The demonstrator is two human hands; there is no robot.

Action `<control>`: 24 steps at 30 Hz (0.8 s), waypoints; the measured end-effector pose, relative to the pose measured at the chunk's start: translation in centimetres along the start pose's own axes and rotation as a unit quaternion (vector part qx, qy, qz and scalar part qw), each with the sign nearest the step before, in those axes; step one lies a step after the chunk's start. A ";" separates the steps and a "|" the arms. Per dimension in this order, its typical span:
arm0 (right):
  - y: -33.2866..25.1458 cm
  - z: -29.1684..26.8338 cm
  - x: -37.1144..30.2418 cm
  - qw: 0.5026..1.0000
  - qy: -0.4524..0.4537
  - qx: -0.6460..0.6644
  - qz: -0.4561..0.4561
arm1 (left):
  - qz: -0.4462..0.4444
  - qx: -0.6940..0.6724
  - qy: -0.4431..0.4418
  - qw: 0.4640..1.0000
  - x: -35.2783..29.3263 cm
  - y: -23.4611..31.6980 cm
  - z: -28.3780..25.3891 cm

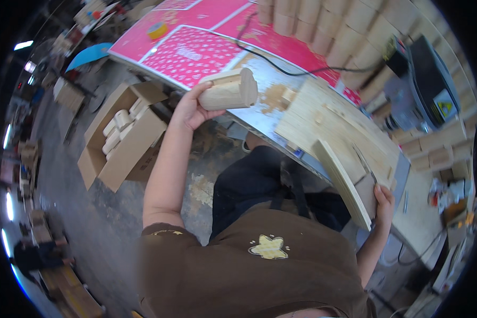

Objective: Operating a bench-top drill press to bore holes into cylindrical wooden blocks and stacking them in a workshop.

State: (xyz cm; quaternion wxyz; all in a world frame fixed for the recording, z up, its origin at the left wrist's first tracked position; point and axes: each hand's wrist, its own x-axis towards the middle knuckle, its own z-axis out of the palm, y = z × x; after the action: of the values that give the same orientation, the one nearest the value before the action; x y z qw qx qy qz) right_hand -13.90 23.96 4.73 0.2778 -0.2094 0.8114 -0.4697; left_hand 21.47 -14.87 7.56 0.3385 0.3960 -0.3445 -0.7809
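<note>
My left hand (195, 110) is wrapped round one end of a pale wooden block (229, 91) with rounded, grooved sides. It holds the block up above the near table edge. Lower right, my right hand (384, 204) is at the bench edge with curled fingers, against a flat grey-brown piece (365, 192). What exactly it grips is not clear. Beside it a long wooden board (342, 183) stands on edge, slanting toward my body. A thin dark tool (362, 161) lies near that hand on a wide wooden panel (323, 114).
An open cardboard box (130, 151) with several wooden pieces stands on the floor at left. Stacked wooden blocks (334, 26) line the table's back. A grey machine (429, 85) with a black cord (273, 62) is at right. Yellow tape (157, 31) lies on the pink covering (196, 53).
</note>
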 end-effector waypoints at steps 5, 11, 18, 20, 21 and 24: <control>1.3 0.4 0.6 0.996 -0.044 0.063 -0.053 | 0.053 -0.058 0.121 0.989 -2.5 -0.1 -5.7; 2.0 0.4 1.4 0.989 -0.075 0.115 -0.050 | 0.139 -0.027 0.214 0.967 -5.0 -1.1 -13.9; 1.6 0.3 1.4 0.984 -0.121 0.120 -0.053 | 0.128 -0.220 0.367 0.895 -7.4 -0.9 -23.3; 1.6 0.3 1.4 0.983 -0.137 0.113 -0.054 | 0.135 -0.283 0.410 0.856 -7.4 -1.0 -25.5; 1.7 0.2 1.4 0.983 -0.130 0.120 -0.047 | 0.139 -0.256 0.421 0.859 -7.1 -1.3 -26.4; 1.9 -0.1 1.5 0.983 -0.128 0.125 -0.044 | 0.118 -0.254 0.433 0.857 -5.0 -1.3 -29.9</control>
State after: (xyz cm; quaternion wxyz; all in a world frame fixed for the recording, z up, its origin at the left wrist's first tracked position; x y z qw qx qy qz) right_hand -15.23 23.98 2.74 0.3823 -0.2667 0.6942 -0.5484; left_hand 48.89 -18.22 -4.95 0.6316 0.5512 0.0031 -0.5452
